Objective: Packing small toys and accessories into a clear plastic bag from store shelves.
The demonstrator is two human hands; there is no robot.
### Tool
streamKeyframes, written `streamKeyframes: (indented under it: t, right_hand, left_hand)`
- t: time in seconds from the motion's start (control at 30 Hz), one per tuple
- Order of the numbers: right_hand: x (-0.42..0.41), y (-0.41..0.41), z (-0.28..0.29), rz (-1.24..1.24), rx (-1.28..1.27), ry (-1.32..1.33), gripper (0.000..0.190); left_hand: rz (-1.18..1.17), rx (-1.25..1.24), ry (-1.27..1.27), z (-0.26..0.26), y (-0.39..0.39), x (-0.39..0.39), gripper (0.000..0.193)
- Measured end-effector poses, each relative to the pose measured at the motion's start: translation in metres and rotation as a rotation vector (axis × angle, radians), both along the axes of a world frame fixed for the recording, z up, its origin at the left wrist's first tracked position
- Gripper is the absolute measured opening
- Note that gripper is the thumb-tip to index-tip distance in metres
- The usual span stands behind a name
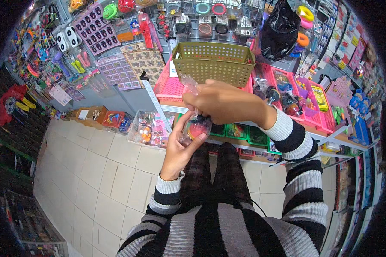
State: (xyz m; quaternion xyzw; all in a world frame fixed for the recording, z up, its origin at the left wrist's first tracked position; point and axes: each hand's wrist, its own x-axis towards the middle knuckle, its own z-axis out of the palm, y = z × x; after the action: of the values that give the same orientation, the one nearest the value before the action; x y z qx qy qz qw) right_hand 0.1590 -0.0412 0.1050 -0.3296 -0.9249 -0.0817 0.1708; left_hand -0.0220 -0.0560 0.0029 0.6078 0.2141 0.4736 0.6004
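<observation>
A clear plastic bag (pixel 197 128) holds round, colourful contents, pink and dark among them; what they are I cannot tell. My left hand (pixel 180 144) cups the bag's full lower part, thumb on the near side. At the gathered top of the bag, my right hand (pixel 218 101) pinches the plastic, and a crumpled end sticks up past its fingers. Just beyond both hands, an olive-green perforated plastic basket (pixel 212 72) stands on the shelf over pink trays. The pink tray (pixel 170 90) left of it shows a bare mesh floor.
Pink baskets (pixel 304 119) with bagged goods line the shelf to the right. Green trays (pixel 238 131) sit on a lower level. A black plastic bag (pixel 280 32) hangs from the wire grid among hair accessories. Cardboard boxes (pixel 90 115) and a clear bin (pixel 148 128) stand at lower left.
</observation>
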Motion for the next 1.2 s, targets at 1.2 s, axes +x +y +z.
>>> streamKeyframes:
  t: [1.2]
  right_hand:
    - [-0.008, -0.023, -0.010, -0.107, 0.032, 0.500, 0.014]
  left_hand:
    - [0.085, 0.142, 0.026, 0.016, 0.000, 0.005, 0.071]
